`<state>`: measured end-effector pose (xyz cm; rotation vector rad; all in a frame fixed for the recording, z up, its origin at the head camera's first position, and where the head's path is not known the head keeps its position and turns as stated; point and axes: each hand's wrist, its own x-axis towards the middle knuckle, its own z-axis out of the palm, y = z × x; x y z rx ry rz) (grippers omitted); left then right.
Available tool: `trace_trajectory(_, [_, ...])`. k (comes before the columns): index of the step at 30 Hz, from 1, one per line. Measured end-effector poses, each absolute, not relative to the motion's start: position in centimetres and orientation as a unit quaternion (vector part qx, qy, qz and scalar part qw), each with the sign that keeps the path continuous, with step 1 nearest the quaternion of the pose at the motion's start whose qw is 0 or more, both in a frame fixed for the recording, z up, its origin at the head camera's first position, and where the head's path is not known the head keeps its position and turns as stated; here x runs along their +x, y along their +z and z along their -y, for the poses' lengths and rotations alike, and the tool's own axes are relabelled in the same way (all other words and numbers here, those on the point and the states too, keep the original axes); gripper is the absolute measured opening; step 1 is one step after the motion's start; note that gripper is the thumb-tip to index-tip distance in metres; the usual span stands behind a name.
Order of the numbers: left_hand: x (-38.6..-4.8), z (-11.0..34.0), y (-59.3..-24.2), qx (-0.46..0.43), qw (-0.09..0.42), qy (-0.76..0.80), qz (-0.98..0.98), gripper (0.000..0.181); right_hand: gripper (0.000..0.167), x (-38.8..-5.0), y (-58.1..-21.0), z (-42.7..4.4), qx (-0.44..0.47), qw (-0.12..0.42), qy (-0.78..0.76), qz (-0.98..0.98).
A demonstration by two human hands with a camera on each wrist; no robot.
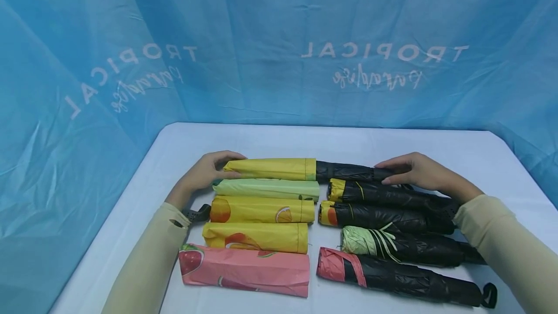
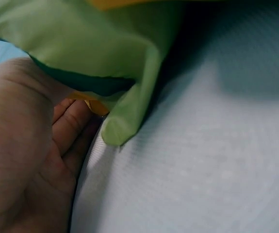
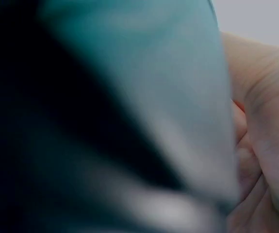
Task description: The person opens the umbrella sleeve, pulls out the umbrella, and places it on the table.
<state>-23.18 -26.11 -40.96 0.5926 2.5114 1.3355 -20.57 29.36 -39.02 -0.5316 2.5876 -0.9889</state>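
At the back of the row, a yellow umbrella sleeve (image 1: 270, 168) covers the left part of a folded black umbrella (image 1: 344, 171). My left hand (image 1: 207, 171) holds the sleeve's left end, fingers behind and thumb in front. Around the umbrella's right end, my right hand (image 1: 420, 173) has its thumb and fingers on either side. The left wrist view shows the palm (image 2: 37, 184) beside a light green sleeve (image 2: 95, 53). Blurred dark fabric (image 3: 57, 121) fills much of the right wrist view, hiding most of the fingers there.
Nearer me lie a light green sleeve (image 1: 266, 189), two yellow sleeves (image 1: 257, 210) and a pink sleeve (image 1: 248, 270). Several folded black umbrellas (image 1: 392, 212) with coloured ends lie to their right. Blue printed curtains (image 1: 261, 62) hang around the white table (image 1: 348, 144).
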Motion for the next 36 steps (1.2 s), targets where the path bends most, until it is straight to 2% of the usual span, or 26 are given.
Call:
trace_trajectory(12, [-23.1, 26.2, -41.1, 0.198, 0.118, 0.459, -0.858, 0.044, 0.05, -19.8, -38.9, -31.3, -0.179, 0.17, -0.353, -0.903])
trace_trajectory(26, [-23.0, 26.0, -40.7, 0.2, 0.121, 0.462, -0.856, 0.044, 0.05, -19.2, -39.1, -33.8, -0.167, 0.157, -0.34, -0.912])
trace_trajectory(33, [-24.6, 27.2, -43.2, 0.217, 0.109, 0.458, -0.855, 0.046, 0.048, -18.8, -39.3, -35.0, -0.171, 0.142, -0.319, -0.921])
trace_trajectory(36, [-24.6, 27.2, -43.3, 0.215, 0.109, 0.458, -0.855, 0.046, 0.048, -18.6, -39.2, -35.5, -0.171, 0.143, -0.317, -0.922])
